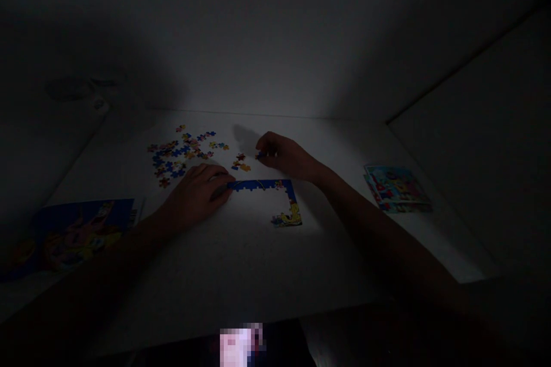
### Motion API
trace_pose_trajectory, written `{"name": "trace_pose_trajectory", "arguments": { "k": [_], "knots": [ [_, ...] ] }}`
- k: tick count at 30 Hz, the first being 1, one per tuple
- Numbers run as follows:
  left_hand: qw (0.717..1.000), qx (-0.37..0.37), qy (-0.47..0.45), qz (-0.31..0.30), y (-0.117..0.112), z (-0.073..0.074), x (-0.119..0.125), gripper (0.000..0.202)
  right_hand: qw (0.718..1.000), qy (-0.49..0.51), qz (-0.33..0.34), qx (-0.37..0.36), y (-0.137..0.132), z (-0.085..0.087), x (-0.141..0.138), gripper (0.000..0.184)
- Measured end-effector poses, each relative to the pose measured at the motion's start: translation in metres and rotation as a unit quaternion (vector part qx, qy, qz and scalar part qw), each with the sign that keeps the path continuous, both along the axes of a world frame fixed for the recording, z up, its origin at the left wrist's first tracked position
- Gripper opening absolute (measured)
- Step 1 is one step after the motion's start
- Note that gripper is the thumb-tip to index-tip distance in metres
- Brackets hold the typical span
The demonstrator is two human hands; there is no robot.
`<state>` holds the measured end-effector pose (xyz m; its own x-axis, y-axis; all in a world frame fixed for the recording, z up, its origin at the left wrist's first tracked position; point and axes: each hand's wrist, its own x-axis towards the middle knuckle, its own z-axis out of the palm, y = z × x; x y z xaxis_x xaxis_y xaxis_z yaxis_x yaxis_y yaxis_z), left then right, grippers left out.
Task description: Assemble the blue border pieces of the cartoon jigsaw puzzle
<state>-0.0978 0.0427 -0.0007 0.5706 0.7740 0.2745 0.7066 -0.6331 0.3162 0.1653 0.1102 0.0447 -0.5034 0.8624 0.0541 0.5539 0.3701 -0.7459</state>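
**Dim table, puzzle frame between your hands**

Head view. The light is poor and only the middle of the white table [241, 252] is lit.

- Your left hand [196, 194] lies palm down, with the fingers loosely spread and nearly flat. It grips nothing.
- Its fingertips [224, 183] touch the left end of the joined blue cardboard puzzle frame [275, 185].
- The frame runs rightward from those fingertips, then turns down toward you and ends in a yellow-and-blue patch. It lies flat on the table, between your two hands.
- Your right hand [284, 156] sits just beyond the frame with the fingers curled in. Thumb and forefinger are closed on a small blue puzzle piece [259, 155], held low. You cannot tell whether the piece touches the table.
- Just left of that hand lie a few stray orange and dark pieces [241, 164], apart from the frame.
- Farther left, beyond your left hand, is a scatter of loose multicoloured cardboard pieces [181, 152]. They are spread flat and not joined.
- At the near left edge lies a flat blue printed sheet with a cartoon picture [73, 235], beside your left forearm and well apart from the frame. It is too dark to tell whether it is a box lid or a sheet.
- At the far right lies a smaller pale-blue printed card [398, 188], well apart from your right hand.
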Motion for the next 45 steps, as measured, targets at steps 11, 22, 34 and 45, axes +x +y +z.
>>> {"name": "trace_pose_trajectory", "arguments": {
  "k": [11, 22, 34, 45],
  "knots": [
    [1.000, 0.000, -0.002, 0.004, 0.000, 0.001, 0.001, 0.029, 0.996, 0.006, -0.073, 0.051, -0.042, -0.019, 0.049, 0.025],
    [1.000, 0.012, 0.008, -0.009, -0.002, 0.002, 0.000, 0.032, 0.994, 0.030, -0.103, -0.012, -0.031, -0.033, 0.070, 0.015],
    [1.000, 0.012, 0.011, -0.001, -0.004, 0.003, 0.003, 0.035, 0.994, -0.006, -0.094, 0.054, -0.026, -0.041, 0.072, 0.011],
    [0.999, 0.030, 0.015, -0.002, -0.006, 0.001, 0.004, 0.035, 0.992, -0.022, -0.103, 0.074, -0.028, -0.042, 0.069, 0.016]
  ]
}}
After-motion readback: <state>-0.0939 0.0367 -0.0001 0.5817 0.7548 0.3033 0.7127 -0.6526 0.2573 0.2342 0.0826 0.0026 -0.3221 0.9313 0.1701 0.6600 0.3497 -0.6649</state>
